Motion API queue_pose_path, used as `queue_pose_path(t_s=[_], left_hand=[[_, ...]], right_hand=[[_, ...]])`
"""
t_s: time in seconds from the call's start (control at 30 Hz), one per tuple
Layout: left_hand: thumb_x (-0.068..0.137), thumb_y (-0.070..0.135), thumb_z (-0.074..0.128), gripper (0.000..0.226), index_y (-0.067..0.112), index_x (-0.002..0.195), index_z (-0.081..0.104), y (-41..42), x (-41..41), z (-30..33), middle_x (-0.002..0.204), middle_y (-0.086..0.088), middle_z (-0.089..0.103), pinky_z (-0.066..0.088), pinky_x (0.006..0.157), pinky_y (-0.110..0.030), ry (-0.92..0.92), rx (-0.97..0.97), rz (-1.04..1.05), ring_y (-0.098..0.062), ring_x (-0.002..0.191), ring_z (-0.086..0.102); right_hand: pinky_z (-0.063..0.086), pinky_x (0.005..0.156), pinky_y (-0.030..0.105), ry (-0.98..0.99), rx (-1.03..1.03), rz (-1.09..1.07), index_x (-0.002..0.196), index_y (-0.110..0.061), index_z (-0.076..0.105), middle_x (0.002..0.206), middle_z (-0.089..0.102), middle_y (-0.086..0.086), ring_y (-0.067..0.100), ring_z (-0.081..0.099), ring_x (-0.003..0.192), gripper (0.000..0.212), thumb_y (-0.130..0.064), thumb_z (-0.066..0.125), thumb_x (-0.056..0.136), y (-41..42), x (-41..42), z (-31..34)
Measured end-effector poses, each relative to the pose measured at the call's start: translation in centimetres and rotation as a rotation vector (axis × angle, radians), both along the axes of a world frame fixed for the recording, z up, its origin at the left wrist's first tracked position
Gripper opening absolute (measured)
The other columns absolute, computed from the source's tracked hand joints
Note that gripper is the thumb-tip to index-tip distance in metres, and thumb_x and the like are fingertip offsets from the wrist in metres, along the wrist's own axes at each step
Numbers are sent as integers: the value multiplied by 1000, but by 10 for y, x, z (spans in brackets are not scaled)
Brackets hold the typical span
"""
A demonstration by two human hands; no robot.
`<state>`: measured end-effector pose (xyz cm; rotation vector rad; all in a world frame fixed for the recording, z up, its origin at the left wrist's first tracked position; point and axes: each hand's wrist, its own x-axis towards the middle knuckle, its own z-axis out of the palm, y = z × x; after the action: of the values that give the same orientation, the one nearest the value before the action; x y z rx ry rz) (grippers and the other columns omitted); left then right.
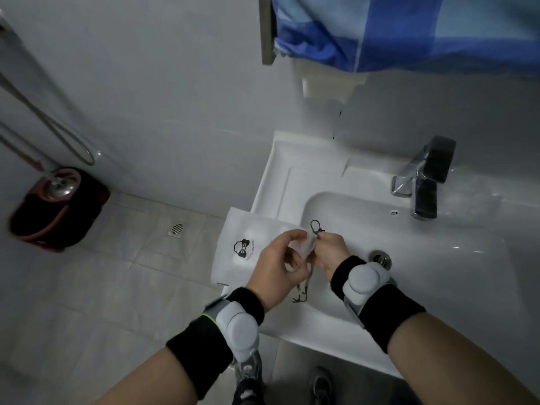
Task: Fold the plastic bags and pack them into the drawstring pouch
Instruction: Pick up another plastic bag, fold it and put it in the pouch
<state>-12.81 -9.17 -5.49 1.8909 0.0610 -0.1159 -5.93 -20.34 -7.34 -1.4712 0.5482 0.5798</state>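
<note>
A white drawstring pouch (248,244) with a small black printed logo hangs over the left rim of the sink (271,182). My left hand (277,267) grips the pouch's gathered mouth between thumb and fingers. My right hand (330,252) pinches the dark drawstring (315,225), whose loop sticks up above the fingers. Knotted cord ends (301,296) dangle below both hands. No plastic bag is plainly visible; the pouch's contents are hidden.
A chrome and black faucet (423,182) stands at the back of the basin, the drain (380,258) just right of my right wrist. A dark mop bucket (55,206) sits on the tiled floor at left, near a floor drain (176,229). Blue cloth (409,30) hangs above.
</note>
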Motion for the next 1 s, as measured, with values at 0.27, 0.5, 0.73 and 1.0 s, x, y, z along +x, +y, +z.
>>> queue_pose_path(t_s=[0.27,0.5,0.73,1.0], left_hand=[[70,-14,59,54,8,120,54,40,6,1,75,9,60,46,63,-15,85,-138,42,-1,58,52],[71,-18,55,54,7,119,51,49,11,-6,116,-7,64,44,62,-14,161,-328,40,-1,57,47],[67,-13,56,57,11,118,52,49,19,-22,124,-13,58,47,63,-17,178,-318,79,-2,56,49],[71,-19,59,54,6,119,52,42,23,-37,122,-8,56,47,61,-15,235,-211,104,-1,58,52]], right_hand=[[46,50,25,11,105,132,66,-5,57,58,55,9,20,55,52,24,6,50,85,46,2,4],[41,37,20,145,140,95,63,-5,51,41,49,9,17,48,30,30,10,36,85,62,9,0],[54,53,27,61,158,169,73,-3,65,58,64,8,20,62,53,12,6,61,81,45,9,-9],[60,65,28,112,142,199,107,9,61,85,67,20,23,69,64,23,3,58,86,9,10,-14]])
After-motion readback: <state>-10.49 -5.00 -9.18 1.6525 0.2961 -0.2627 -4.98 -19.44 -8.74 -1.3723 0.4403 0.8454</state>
